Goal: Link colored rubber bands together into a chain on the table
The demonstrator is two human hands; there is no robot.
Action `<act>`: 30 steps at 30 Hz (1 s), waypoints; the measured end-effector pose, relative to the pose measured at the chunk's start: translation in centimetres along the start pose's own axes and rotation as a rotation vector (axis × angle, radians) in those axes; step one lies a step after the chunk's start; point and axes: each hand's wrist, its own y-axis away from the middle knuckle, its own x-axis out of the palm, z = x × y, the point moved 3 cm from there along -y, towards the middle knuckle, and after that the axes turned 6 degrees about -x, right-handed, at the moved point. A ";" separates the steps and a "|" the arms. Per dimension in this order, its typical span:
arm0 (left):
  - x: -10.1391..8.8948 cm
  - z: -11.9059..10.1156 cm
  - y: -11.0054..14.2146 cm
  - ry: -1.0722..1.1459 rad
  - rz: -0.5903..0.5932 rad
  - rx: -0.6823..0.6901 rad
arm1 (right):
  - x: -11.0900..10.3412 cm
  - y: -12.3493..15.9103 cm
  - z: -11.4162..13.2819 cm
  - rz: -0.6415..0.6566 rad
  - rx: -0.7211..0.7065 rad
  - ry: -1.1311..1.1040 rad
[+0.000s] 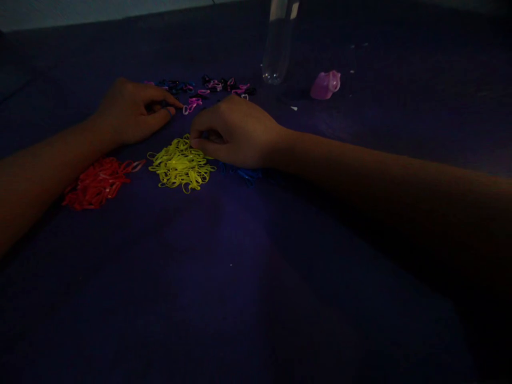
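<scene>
My left hand (pixel 138 109) is closed in a loose pinch, and a small dark-blue rubber band (pixel 169 111) shows at its thumb tip. Its index fingertip reaches a few pink rubber bands (pixel 194 102). My right hand (pixel 236 130) is closed too, thumb against fingers, at the upper right edge of a pile of yellow rubber bands (pixel 180 165); whatever it pinches is hidden. Blue rubber bands (pixel 248 175) lie partly under that hand. A heap of red rubber bands (pixel 98 183) rests beside my left forearm. Mixed black and pink bands (pixel 226 84) are scattered beyond both hands.
A clear plastic tube (pixel 277 48) stands at the back, its top cut off by the frame. Right of it sits a pink cap-like piece (pixel 325 85). A small white scrap (pixel 294 109) lies on the dark purple surface (pixel 224 277). The scene is dim.
</scene>
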 end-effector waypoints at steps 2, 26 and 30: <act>0.0 -0.1 0.0 -0.018 -0.005 0.006 | 0.0 -0.1 0.0 -0.023 -0.004 -0.022; 0.7 0.6 0.0 0.136 -0.041 0.134 | 0.6 0.6 -0.1 0.006 -0.020 -0.067; 0.8 0.6 0.0 0.144 -0.048 0.142 | 0.6 0.6 -0.1 0.009 -0.020 -0.067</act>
